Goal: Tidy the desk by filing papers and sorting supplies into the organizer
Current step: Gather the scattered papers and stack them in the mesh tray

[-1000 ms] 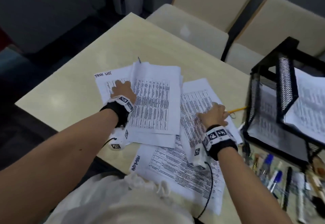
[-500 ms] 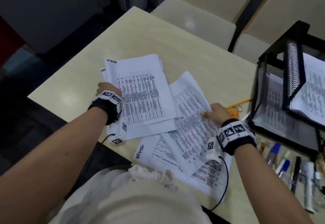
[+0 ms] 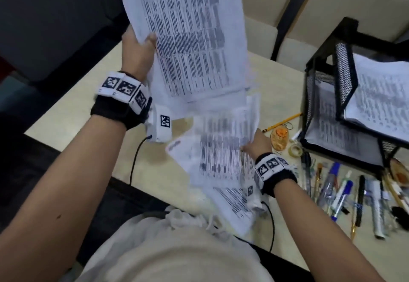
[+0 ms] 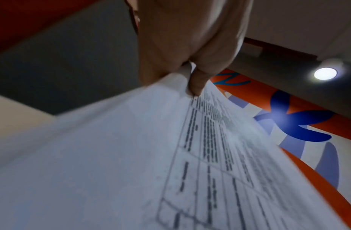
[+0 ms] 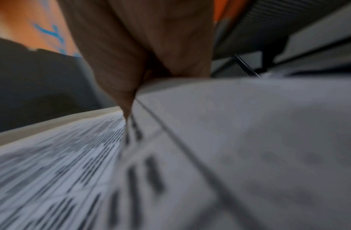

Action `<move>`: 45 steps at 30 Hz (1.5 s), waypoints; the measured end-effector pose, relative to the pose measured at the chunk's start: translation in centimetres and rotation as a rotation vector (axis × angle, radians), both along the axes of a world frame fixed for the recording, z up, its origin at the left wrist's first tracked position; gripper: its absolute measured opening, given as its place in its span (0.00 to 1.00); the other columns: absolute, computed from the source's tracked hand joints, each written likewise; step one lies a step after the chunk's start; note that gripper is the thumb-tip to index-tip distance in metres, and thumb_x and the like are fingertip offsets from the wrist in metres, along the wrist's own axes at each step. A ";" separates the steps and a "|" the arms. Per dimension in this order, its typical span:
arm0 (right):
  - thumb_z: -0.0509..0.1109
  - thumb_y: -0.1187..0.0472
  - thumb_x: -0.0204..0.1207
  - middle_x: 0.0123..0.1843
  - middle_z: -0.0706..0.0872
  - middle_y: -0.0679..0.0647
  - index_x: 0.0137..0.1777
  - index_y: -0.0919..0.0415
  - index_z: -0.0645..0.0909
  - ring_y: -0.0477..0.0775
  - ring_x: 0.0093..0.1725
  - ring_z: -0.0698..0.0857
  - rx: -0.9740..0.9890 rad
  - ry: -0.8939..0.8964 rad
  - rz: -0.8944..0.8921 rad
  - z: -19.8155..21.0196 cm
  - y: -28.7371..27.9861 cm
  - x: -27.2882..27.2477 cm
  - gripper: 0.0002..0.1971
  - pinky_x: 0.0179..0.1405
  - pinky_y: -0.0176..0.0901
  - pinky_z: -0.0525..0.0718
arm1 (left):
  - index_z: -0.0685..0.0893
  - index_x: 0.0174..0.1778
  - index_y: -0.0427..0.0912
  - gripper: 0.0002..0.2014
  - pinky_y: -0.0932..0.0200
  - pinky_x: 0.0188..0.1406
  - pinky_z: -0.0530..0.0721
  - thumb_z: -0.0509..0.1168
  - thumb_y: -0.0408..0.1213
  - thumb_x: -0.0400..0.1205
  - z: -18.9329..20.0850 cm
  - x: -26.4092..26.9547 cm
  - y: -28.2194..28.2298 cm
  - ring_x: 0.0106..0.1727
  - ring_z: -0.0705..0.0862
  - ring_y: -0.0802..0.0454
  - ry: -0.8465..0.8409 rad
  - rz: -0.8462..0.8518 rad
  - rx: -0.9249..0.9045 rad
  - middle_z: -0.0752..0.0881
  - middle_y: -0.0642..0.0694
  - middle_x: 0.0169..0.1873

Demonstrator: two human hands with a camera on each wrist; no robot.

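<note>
We see the L hand point(image 3: 138, 48) raised, thumb pinching a paper stack point(image 3: 190, 38) – long axis near upright, above the counter point(image 3: 73, 113). R hand point(image 3: 257, 143) low, gripping the sheets point(image 3: 221, 155) lying there.

Raised papers point(image 3: 190, 38): white, black printed table rows. Desk point(image 3: 84, 109): pale beige. Mesh organizer point(image 3: 345, 78): black, at 3 o'clock. Pencil point(image 3: 283, 122): yellow. Markers point(image 3: 340, 195): blue and white, at 4 o'clock. Wristbands point(image 3: 124, 91): black, white tags bearing black square codes.

Beige desk point(image 3: 93, 113), papers point(image 3: 223, 160), organizer point(image 3: 321, 95), pens point(image 3: 340, 191)
</note>
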State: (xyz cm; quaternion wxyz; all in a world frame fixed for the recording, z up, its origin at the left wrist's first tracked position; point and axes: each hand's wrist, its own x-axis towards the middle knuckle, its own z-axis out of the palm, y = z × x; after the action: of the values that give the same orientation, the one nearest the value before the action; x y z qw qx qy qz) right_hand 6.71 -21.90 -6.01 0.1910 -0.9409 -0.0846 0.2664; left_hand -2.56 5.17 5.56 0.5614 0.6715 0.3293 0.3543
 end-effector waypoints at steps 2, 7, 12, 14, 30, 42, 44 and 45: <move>0.72 0.68 0.73 0.70 0.75 0.70 0.69 0.72 0.67 0.68 0.69 0.77 0.057 -0.013 -0.165 0.3 0.3 0.8 0.26 0.63 0.55 0.78 | 0.79 0.57 0.39 0.12 0.55 0.47 0.79 0.60 0.31 0.78 -1.6 -0.3 -1.0 0.47 0.80 0.49 0.098 -0.046 -0.130 0.81 0.41 0.47; 0.60 0.63 0.81 0.69 0.79 0.67 0.69 0.68 0.74 0.63 0.65 0.79 0.315 0.109 -0.242 0.8 0.3 0.8 0.18 0.64 0.52 0.78 | 0.80 0.60 0.31 0.12 0.56 0.38 0.76 0.56 0.27 0.84 -8.4 -1.9 -5.6 0.55 0.84 0.40 0.809 -0.231 -0.124 0.84 0.32 0.47; 0.67 0.52 0.78 0.81 0.62 0.65 0.77 0.69 0.62 0.66 0.80 0.60 0.047 0.001 -0.205 0.5 -1.6 0.1 0.33 0.76 0.62 0.62 | 0.79 0.58 0.33 0.13 0.49 0.66 0.75 0.58 0.36 0.82 -10.8 -1.7 -8.6 0.70 0.75 0.35 1.027 -0.129 -0.162 0.80 0.33 0.56; 0.58 0.39 0.78 0.84 0.49 0.63 0.81 0.67 0.53 0.66 0.83 0.48 0.006 -0.001 -0.264 0.5 -1.8 -0.8 0.41 0.78 0.67 0.52 | 0.76 0.64 0.30 0.18 0.50 0.73 0.67 0.57 0.36 0.82 -10.3 -1.0 -10.5 0.72 0.68 0.35 1.089 -0.109 -0.168 0.69 0.32 0.70; 0.67 0.73 0.75 0.51 0.85 0.52 0.57 0.58 0.77 0.48 0.50 0.84 0.981 -0.225 0.021 11.7 1.2 -2.1 0.14 0.56 0.41 0.83 | 0.72 0.75 0.35 0.51 0.47 0.57 0.87 0.77 0.62 0.61 -5.4 -1.3 -5.3 0.59 0.87 0.47 0.131 -0.363 -0.663 0.87 0.42 0.60; 0.67 0.70 0.70 0.58 0.79 0.56 0.54 0.50 0.67 0.50 0.55 0.80 1.279 -0.333 -0.257 13.3 1.7 -1.3 0.19 0.52 0.33 0.82 | 0.81 0.60 0.33 0.29 0.51 0.59 0.85 0.74 0.43 0.65 3.8 -0.6 -5.3 0.53 0.86 0.50 -0.189 -0.563 -0.092 0.88 0.46 0.49; 0.63 0.74 0.68 0.52 0.78 0.57 0.49 0.52 0.67 0.50 0.48 0.80 1.200 -0.297 -0.269 11.8 2.2 -1.4 0.17 0.41 0.26 0.79 | 0.84 0.53 0.38 0.23 0.61 0.48 0.86 0.75 0.43 0.63 2.6 -0.6 -5.7 0.45 0.88 0.58 -0.125 -0.580 -0.117 0.91 0.54 0.41; 0.60 0.76 0.69 0.50 0.78 0.55 0.51 0.56 0.67 0.48 0.44 0.79 1.147 -0.277 -0.276 11.1 2.5 -1.5 0.16 0.36 0.22 0.77 | 0.85 0.49 0.41 0.20 0.64 0.45 0.85 0.76 0.42 0.62 1.7 -0.6 -6.0 0.43 0.88 0.60 -0.065 -0.573 -0.128 0.92 0.55 0.38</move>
State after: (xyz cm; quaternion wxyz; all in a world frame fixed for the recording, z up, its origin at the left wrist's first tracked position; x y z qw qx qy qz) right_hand 5.21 -19.41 5.14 0.6879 -0.7160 -0.1161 0.0261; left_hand -3.12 -0.78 7.27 0.6901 0.6885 0.1299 0.1814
